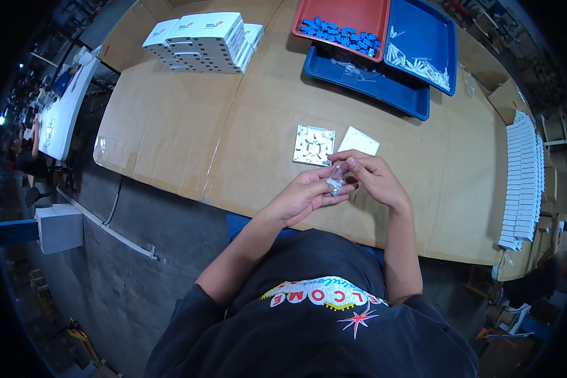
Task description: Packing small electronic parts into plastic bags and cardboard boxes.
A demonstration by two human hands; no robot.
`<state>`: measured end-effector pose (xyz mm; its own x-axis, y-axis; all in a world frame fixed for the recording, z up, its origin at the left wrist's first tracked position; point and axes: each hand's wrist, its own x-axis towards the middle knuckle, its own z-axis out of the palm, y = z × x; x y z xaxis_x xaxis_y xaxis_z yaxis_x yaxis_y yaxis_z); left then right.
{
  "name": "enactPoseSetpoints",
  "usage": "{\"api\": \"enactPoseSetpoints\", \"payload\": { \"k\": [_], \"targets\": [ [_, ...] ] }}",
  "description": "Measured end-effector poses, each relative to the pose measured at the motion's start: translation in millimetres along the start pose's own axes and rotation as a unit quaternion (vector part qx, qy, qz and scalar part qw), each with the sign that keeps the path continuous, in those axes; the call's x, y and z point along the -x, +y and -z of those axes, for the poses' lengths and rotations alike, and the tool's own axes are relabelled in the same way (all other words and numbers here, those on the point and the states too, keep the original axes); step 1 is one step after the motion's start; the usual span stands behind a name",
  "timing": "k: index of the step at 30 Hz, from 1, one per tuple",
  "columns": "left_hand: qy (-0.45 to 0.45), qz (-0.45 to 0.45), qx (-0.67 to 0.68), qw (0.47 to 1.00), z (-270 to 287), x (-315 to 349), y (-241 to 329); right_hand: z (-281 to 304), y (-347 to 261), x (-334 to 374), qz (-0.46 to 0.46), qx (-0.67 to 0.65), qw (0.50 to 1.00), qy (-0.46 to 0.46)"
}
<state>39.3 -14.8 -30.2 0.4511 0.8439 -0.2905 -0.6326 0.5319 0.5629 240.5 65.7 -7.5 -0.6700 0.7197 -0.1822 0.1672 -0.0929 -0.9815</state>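
Note:
Between my two hands, above the near part of the table, is a small clear plastic bag [337, 179] with small pale pieces in it. My left hand [307, 194] is palm up under the bag, its fingers curled around it. From the right, my right hand [373, 178] pinches the bag's upper end between thumb and fingers. Just beyond the hands lies an opened square white plastic box [314, 145] with round inner fittings. Beside it rests a flat white cover [359, 143], partly hidden by my right hand.
White boxes [201, 38] are stacked at the far left of the cardboard-covered table [170, 120]. At the back stand a red tray [340, 16] of blue clips, a blue tray [422, 38] of white sticks and a lower blue tray [365, 94]. White pieces [521, 183] line the right edge.

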Motion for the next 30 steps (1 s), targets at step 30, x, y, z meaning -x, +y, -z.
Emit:
{"api": "enactPoseSetpoints", "payload": {
  "k": [30],
  "targets": [
    [-0.109,0.029,0.093,0.989,57,-20,-17,285,-29,-114,0.132,0.434,0.763,0.461]
  ]
}}
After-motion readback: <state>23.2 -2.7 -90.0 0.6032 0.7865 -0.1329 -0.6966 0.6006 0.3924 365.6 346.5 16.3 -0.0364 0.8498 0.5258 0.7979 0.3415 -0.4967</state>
